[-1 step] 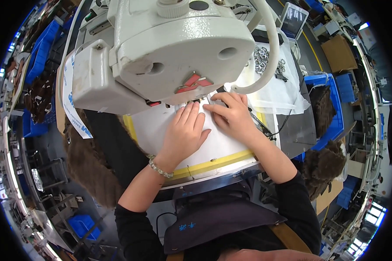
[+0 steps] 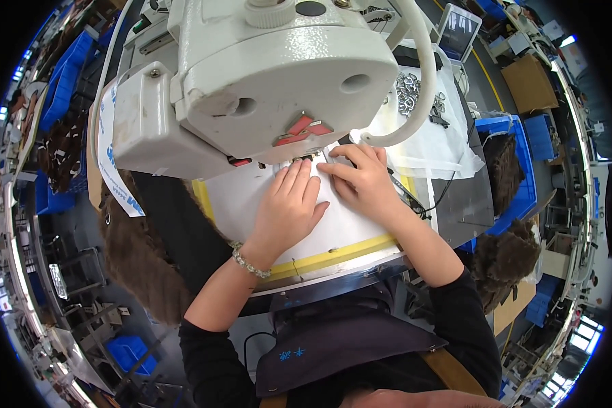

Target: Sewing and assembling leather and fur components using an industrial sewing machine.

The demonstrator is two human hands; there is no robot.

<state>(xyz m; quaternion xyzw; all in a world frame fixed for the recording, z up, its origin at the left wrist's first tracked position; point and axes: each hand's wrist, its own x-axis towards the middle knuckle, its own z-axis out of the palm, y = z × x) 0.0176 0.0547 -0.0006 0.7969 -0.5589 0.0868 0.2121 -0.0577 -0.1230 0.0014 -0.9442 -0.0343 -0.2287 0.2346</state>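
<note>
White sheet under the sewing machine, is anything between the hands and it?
Nothing visible. The left hand lies flat on the white sheet, and the right hand presses it beside the machine head. The head hides the sheet's far part.

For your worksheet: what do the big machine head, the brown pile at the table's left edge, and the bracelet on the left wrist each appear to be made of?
Machine head: likely painted cast metal, with a smooth, glossy off-white coat, rounded casing and screw heads.
Brown pile: looks like fur or plush fabric, shaggy and matte; real or synthetic cannot be told.
Bracelet: small pale shiny beads, perhaps metal, glass or plastic; too small to tell. It sits on the left hand's wrist.
</note>
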